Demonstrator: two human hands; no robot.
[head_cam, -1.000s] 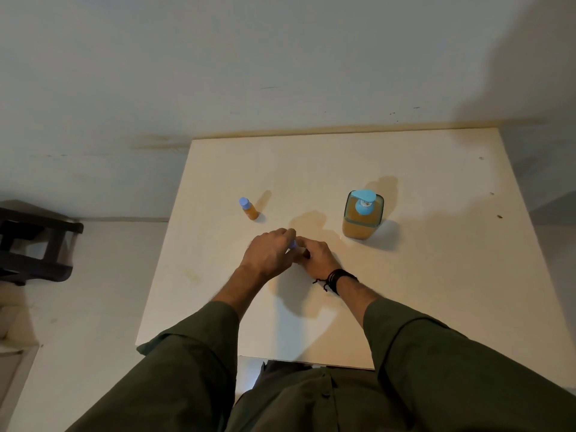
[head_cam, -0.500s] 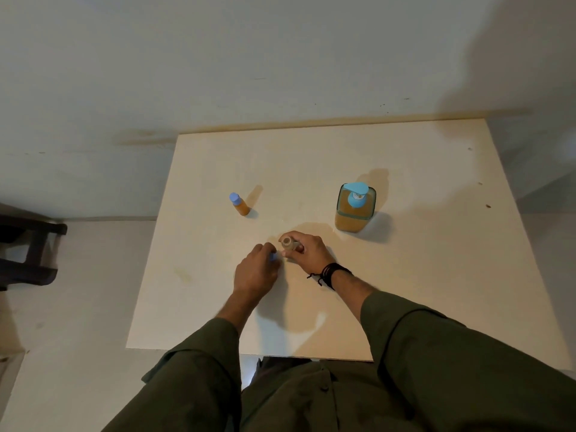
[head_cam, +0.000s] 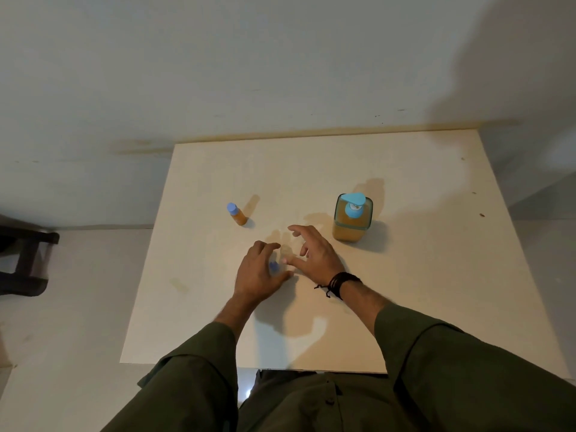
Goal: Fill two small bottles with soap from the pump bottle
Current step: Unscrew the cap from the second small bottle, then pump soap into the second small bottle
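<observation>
- Though it blurs against the pale top, a small clear uncapped bottle (head_cam: 286, 250) appears to stand upright on the cream wooden surface (head_cam: 420, 275), between the two hands and apparently empty.
- Right hand (head_cam: 314, 255) sits just beside it, to its right, fingers (head_cam: 294, 229) spread wide and curled around the space by the bottle; whether they touch it cannot be told.
- Left hand (head_cam: 258, 274) lies just left and nearer the body, its fingers closed lightly on a small blue cap (head_cam: 273, 266).
- Square clear pump bottle of amber soap with a light-blue pump head (head_cam: 352, 217) stands upright beyond and to the right, nearer the right hand; the coming fill probably turns on bringing the open neck under its nozzle.
- Well apart on the far left, a small capped bottle of amber soap (head_cam: 237, 214) stands slightly tilted in view, seemingly already filled.
- Black cord bracelet (head_cam: 341, 283) wraps the right wrist.
</observation>
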